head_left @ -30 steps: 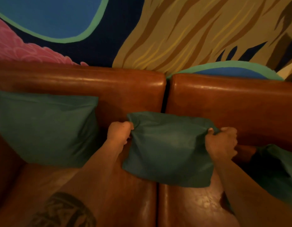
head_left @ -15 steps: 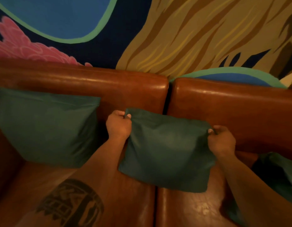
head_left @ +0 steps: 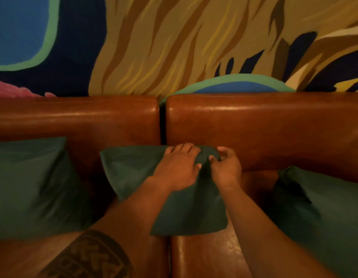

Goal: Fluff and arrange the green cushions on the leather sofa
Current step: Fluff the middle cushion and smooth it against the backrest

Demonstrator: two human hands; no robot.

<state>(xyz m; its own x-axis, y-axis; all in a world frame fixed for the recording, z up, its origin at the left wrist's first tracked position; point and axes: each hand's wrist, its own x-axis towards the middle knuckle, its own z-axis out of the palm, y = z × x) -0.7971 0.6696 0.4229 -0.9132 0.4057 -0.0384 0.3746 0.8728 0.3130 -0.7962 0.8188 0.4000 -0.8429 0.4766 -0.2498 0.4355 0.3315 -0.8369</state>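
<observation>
Against the backrest seam of the leather sofa (head_left: 254, 127), the middle green cushion (head_left: 134, 169) leans over the gap between the two seats. Both hands meet at its upper right part. The left hand (head_left: 177, 169) lies flat on the fabric, fingers fairly straight, reaching over the top edge. The right hand (head_left: 226, 169) is curled, its grip pinching a fold of the cover near the top right corner. Most of the cushion spreads left of and below the hands. Two more green cushions rest well apart on either side, the left cushion (head_left: 31, 185) and the right cushion (head_left: 324, 213).

A brown leather sofa (head_left: 254, 125) carries three green cushions — left (head_left: 31, 187), middle (head_left: 130, 169), right (head_left: 324, 213) — against its backrest.
</observation>
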